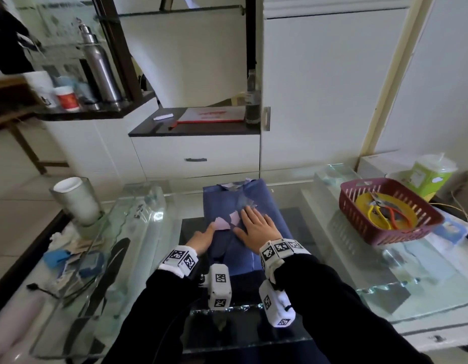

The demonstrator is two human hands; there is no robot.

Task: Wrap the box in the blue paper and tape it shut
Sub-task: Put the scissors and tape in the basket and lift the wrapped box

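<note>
Left hand (201,239) with grip pinching nothing, one finger pushing a pale patch (222,223) on the blue paper (264,206) round the box (253,261) on the bench (332,232), right hand (256,227) grip spread flat on top: I reckon lifting either lets the seam spring open or tear.
</note>
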